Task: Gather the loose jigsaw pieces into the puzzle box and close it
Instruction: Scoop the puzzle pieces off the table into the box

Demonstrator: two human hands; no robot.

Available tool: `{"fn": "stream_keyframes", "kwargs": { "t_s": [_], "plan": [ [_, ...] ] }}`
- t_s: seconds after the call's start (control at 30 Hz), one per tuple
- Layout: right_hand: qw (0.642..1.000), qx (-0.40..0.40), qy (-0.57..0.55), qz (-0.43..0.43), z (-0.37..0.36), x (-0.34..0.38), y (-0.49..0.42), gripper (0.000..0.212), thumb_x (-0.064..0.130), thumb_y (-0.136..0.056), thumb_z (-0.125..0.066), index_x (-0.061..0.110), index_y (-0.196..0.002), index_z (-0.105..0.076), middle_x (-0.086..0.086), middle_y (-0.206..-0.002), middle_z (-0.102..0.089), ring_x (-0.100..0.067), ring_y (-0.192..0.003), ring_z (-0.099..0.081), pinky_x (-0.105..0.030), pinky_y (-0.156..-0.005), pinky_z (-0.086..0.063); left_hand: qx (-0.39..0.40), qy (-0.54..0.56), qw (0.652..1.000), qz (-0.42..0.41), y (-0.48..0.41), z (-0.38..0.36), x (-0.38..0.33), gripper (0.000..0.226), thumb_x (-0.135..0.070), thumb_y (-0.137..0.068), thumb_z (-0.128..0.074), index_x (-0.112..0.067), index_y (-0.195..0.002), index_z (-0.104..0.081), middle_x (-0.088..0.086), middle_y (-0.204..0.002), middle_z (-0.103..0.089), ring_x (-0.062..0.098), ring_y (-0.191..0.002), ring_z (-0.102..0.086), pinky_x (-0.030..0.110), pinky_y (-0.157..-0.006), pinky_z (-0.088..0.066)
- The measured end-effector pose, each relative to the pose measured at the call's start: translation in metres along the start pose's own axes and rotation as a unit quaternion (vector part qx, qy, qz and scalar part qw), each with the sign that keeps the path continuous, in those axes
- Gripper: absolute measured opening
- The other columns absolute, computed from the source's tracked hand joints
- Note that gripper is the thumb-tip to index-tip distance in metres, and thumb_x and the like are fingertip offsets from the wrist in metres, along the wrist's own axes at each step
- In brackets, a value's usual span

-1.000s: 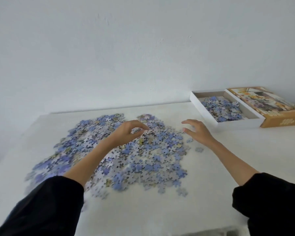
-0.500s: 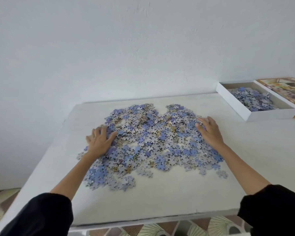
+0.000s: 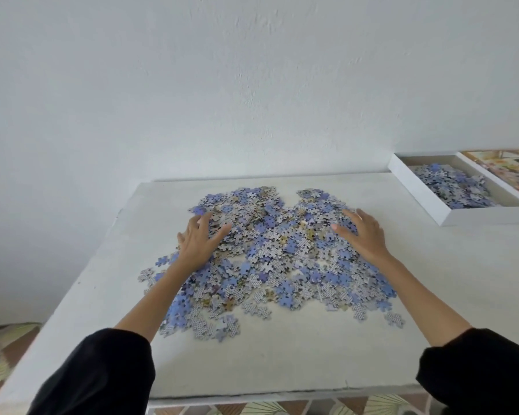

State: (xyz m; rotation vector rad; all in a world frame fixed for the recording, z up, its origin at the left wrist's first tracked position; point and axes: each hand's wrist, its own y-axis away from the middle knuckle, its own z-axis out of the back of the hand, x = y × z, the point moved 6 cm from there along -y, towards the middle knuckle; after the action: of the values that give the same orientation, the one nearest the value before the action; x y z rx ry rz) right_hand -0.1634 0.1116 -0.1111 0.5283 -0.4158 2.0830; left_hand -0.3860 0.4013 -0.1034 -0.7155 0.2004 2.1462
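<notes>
Left hand (image 3: 197,244) and right hand (image 3: 364,235) press jigsaw pieces (image 3: 270,253), fingers (image 3: 353,217) spread (lid (image 3: 510,169) print unreadable).

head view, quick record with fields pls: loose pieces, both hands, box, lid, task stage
loose pieces: wide pile on the table
left hand: fingers spread, resting on the pile's left side
right hand: fingers spread, resting on the pile's right side
puzzle box: open, far right, partly filled
lid: off, beside the box, picture up
stage: most pieces not yet boxed
</notes>
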Motion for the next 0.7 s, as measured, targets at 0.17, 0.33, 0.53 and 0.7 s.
{"fn": "stream_keyframes", "kwargs": {
  "t_s": [0.17, 0.33, 0.53, 0.7],
  "plan": [
    [0.996, 0.058, 0.049, 0.056, -0.004, 0.031, -0.015, 0.11, 0.091, -0.044, -0.033, 0.044, -0.142, -0.017, -0.005, -0.155, 0.005, -0.033, -0.141, 0.004, -0.06, -0.108, -0.002, 0.02, -0.044, 0.995, -0.088, -0.013, -0.005, -0.04, 0.121, -0.101, -0.04, -0.011, -0.038, -0.143, -0.019, 0.006, -0.152, -0.011, 0.029, -0.141, -0.008, 0.065, -0.106, 0.002],
    [0.976, 0.186, 0.085, 0.07, -0.021, 0.048, -0.025, 0.13, 0.101, -0.026, -0.031, 0.048, -0.141, -0.001, -0.011, -0.153, 0.015, -0.035, -0.14, 0.011, -0.062, -0.109, -0.007, 0.15, -0.092, 0.981, -0.078, -0.026, -0.035, -0.059, 0.139, -0.103, -0.019, -0.017, -0.045, -0.143, 0.006, 0.002, -0.154, 0.015, 0.032, -0.141, 0.015, 0.067, -0.105, 0.007],
    [0.947, 0.245, 0.167, 0.126, -0.029, 0.061, -0.022, 0.105, 0.071, -0.059, -0.063, 0.048, -0.141, -0.002, -0.004, -0.154, 0.012, -0.034, -0.141, 0.01, -0.063, -0.109, -0.007, 0.238, -0.154, 0.952, -0.112, -0.032, -0.052, -0.068, 0.145, -0.104, -0.016, -0.017, -0.041, -0.143, 0.014, -0.005, -0.156, 0.011, 0.031, -0.142, 0.011, 0.068, -0.106, 0.004],
    [0.957, 0.22, 0.126, 0.142, -0.03, 0.065, -0.016, 0.081, 0.066, -0.065, -0.065, 0.049, -0.135, -0.028, 0.0, -0.153, -0.004, -0.031, -0.14, 0.0, -0.056, -0.111, -0.008, 0.207, -0.132, 0.954, -0.174, -0.03, -0.046, -0.074, 0.121, -0.101, -0.027, -0.026, -0.049, -0.136, -0.028, -0.009, -0.15, -0.016, 0.027, -0.138, -0.011, 0.06, -0.108, -0.006]
  ]
}}
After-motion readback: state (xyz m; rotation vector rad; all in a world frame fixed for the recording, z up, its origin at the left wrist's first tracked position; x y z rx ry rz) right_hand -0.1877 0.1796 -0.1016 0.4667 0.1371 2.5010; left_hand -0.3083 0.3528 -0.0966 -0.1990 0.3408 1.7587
